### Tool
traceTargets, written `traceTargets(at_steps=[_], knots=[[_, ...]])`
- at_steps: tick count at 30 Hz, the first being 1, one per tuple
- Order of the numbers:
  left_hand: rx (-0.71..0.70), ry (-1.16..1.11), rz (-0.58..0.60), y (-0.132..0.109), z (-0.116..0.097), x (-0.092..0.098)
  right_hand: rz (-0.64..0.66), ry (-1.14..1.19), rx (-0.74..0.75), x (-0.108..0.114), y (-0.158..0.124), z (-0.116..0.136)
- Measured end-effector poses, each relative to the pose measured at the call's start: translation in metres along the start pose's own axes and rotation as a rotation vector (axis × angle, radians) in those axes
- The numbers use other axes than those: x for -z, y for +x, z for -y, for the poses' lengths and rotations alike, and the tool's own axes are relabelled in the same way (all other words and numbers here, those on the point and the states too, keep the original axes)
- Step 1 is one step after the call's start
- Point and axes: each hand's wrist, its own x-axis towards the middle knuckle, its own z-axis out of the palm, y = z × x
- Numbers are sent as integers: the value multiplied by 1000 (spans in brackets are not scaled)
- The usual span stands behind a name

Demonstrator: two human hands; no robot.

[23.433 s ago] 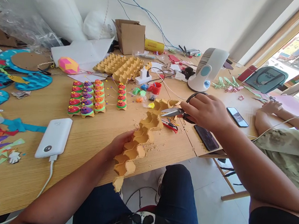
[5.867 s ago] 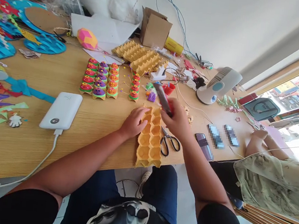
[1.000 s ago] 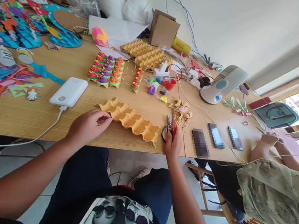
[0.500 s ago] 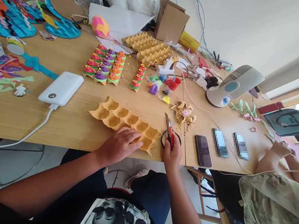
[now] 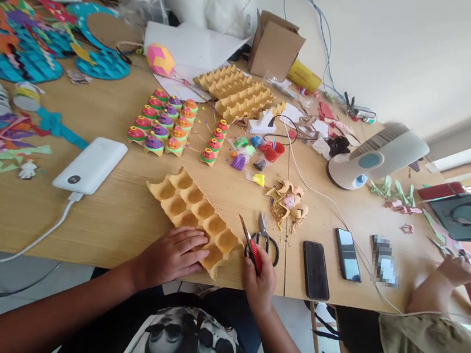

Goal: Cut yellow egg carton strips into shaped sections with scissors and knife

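1. Wooden table (image 5: 100, 224) is being used as a craft bench, with clutter being kept along its far side under a white wall.
2. Egg-tray strip (image 5: 190, 208), two cells wide, is being held flat near the front edge, lying diagonally with its cells up.
3. Its near end is being pressed down by the left hand (image 5: 170, 257), fingers spread and flat, nothing gripped.
4. Red-handled cutter (image 5: 251, 245) is being clamped in the closed right hand (image 5: 260, 286), blade angled up just beside the strip's right end; contact cannot be told.
5. Black scissors (image 5: 266, 241) are being left lying beside that hand, with cardboard scraps (image 5: 287, 201) piled just beyond.
6. Progress is being judged as partial: painted cups (image 5: 163, 124) are standing finished in rows, while the strip is lying whole and uncut trays (image 5: 235, 95) are waiting farther back.
7. Power bank (image 5: 90, 165) and phones (image 5: 316, 270) are being kept either side; another person's hand (image 5: 457, 270) is being rested at far right.
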Motion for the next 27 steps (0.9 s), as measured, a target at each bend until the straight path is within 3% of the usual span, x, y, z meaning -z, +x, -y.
traceTargets(at_steps=[15,21,27], knots=[[-173,124,-78,2,12,-2,-83,51,-16,-15,9,-3],[-154,104,-15,1,16,-3,-36,11,-42,-17,14,-2],[-174,99,-43,3,14,-2,-38,-13,-42,-16,15,2]])
